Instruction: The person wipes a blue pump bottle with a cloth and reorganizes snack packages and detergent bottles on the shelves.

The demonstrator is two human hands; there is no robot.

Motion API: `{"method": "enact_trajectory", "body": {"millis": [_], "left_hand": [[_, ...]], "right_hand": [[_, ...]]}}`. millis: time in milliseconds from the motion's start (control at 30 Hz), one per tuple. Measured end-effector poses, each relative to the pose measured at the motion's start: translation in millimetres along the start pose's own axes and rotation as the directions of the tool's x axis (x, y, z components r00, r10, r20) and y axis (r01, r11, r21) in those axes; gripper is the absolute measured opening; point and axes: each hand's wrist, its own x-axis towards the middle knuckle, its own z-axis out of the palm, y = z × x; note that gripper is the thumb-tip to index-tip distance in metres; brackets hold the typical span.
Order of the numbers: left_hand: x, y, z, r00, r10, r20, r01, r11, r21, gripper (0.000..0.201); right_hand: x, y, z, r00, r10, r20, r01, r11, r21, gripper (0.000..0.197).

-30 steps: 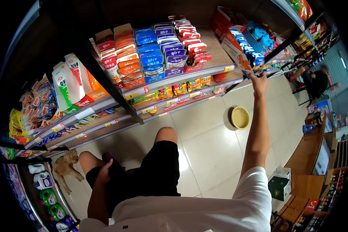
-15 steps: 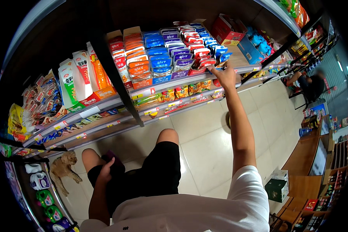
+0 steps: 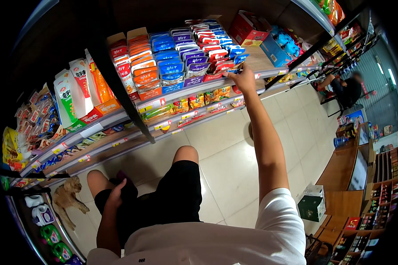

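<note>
My right hand (image 3: 243, 81) reaches to the shelf's front edge, thumb and fingers closed round a small blue snack packet (image 3: 237, 68) at the front of the rightmost row. Beside it stands a row of red packets (image 3: 217, 55). Further left are purple packets (image 3: 197, 68), blue packets (image 3: 171, 67) and orange packets (image 3: 146, 73), upright in open boxes. My left hand (image 3: 115, 194) rests on my left thigh, closed round a dark purple thing (image 3: 122, 176) whose kind I cannot make out; most of it is hidden.
A black shelf post (image 3: 124, 84) splits the shelf. A red box (image 3: 248, 30) and a blue box (image 3: 275, 51) sit right of the packets. A brown dog (image 3: 67, 198) lies on the floor at left, near detergent bottles (image 3: 51, 235). A person (image 3: 353, 90) sits at far right.
The whole view has shifted, so the shelf appears further left. My right hand stays at the front of the blue row, and my left hand stays on my thigh.
</note>
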Motion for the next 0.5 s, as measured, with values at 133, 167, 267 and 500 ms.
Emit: {"method": "enact_trajectory", "body": {"millis": [133, 167, 267, 500], "left_hand": [[4.7, -5.1, -0.9, 0.999, -0.025, -0.029, 0.024, 0.999, -0.032, 0.043], [3.5, -5.4, -0.9, 0.999, -0.021, -0.034, 0.019, 0.999, -0.047, 0.043], [10.4, -5.8, -0.3, 1.0, -0.021, -0.004, 0.02, 0.997, -0.08, 0.041], [-0.3, -7.8, -8.9, 0.998, 0.043, -0.048, -0.049, 0.991, -0.121, 0.035]], "right_hand": [[-2.8, 3.0, 2.1, 0.997, -0.064, -0.048, 0.06, 0.995, -0.076, 0.065], [-1.1, 5.5, -1.7, 0.997, -0.068, 0.025, 0.069, 0.996, -0.051, 0.06], [49.4, 96.2, -10.7, 0.999, -0.034, 0.014, 0.033, 0.996, 0.081, 0.058], [168.2, 66.2, -58.1, 0.973, -0.066, -0.222, 0.016, 0.976, -0.219, 0.064]]}}
